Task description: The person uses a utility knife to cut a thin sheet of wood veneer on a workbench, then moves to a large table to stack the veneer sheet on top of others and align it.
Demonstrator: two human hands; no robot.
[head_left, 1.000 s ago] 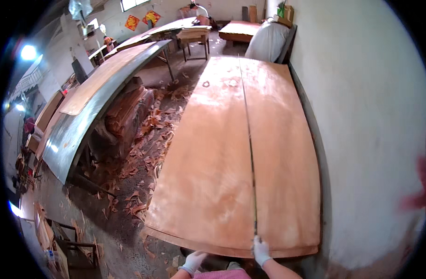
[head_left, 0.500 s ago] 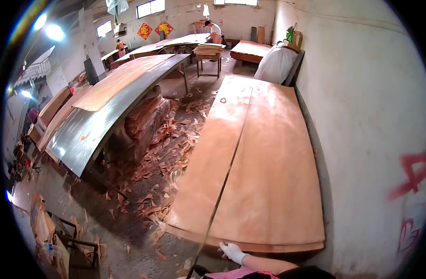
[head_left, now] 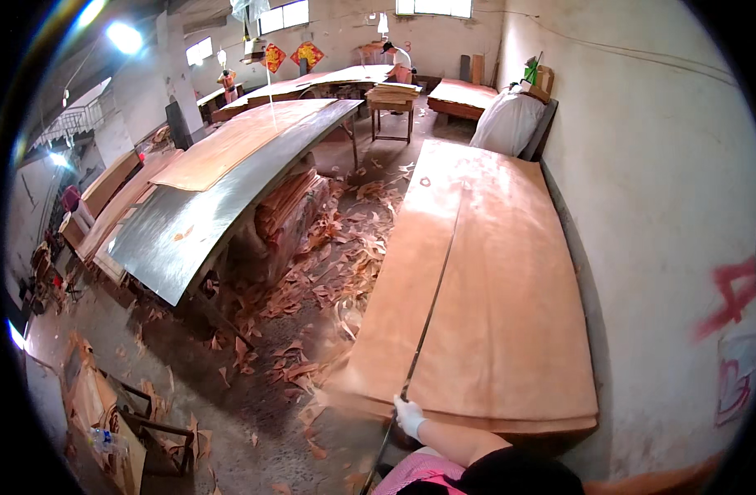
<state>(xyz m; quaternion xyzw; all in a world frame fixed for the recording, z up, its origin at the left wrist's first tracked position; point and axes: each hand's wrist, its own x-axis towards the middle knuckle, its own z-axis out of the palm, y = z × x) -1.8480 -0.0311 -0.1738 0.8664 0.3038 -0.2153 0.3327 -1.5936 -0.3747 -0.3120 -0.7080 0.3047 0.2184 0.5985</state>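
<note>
A long thin dark rod [head_left: 440, 290] lies lengthwise over the large reddish-brown wood veneer sheets [head_left: 510, 305] in front of me. Its near end runs past their front edge and out at the bottom of the picture. My right hand [head_left: 409, 417], in a white glove, is closed round the rod close to that edge. The forearm comes in from the lower right, past a black sleeve and pink clothing. The sheets lie in a low stack, blurred at the near left corner. My left hand is out of view.
Left stands a metal-topped table [head_left: 192, 235] bearing veneer [head_left: 237, 148]. Veneer scraps [head_left: 312, 272] litter the floor between. A wall [head_left: 666, 247] borders the right. Behind are a white-covered bundle [head_left: 510, 120], a small loaded table [head_left: 392, 107] and a co-worker [head_left: 398, 62].
My right hand has come up to the rod and closed on it. The rod's far tip has drawn back toward me from the sheets' far edge. The whole view has shifted slightly.
</note>
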